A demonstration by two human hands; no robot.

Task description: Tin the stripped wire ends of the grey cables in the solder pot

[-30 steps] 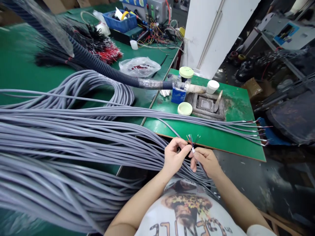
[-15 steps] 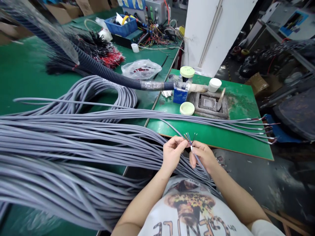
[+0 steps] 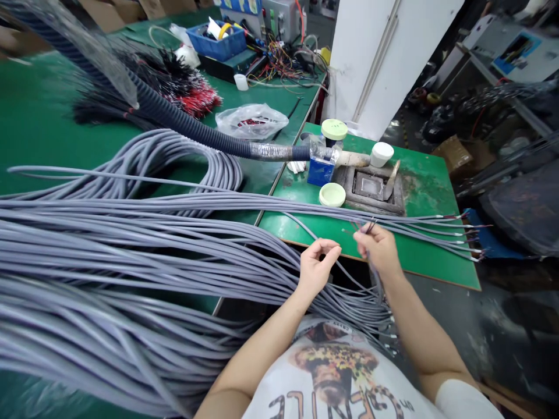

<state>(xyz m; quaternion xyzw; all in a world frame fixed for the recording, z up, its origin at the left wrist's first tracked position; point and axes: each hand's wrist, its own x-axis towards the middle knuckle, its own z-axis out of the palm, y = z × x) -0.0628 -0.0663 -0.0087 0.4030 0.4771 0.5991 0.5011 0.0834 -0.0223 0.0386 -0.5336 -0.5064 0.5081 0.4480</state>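
My right hand is closed round the end of a grey multi-core cable. Its thin coloured wires stick out past the fingertips toward the left and are blurred. Beside it, my left hand is apart from that cable, thumb and forefinger tips pinched together and nothing visible between them. Below both hands runs a thick bundle of grey cables that spreads from the left. Farther forward, a row of grey cables lies across the green board, their stripped ends near its right edge.
A solder pot with a scraper sits on the green board. Around it are a blue box, a pale green lid and a white cup. A corrugated hose hangs across from the upper left.
My right hand has moved forward and right with the cable end, over the green board. My left hand has come away from the wires and shifted slightly right.
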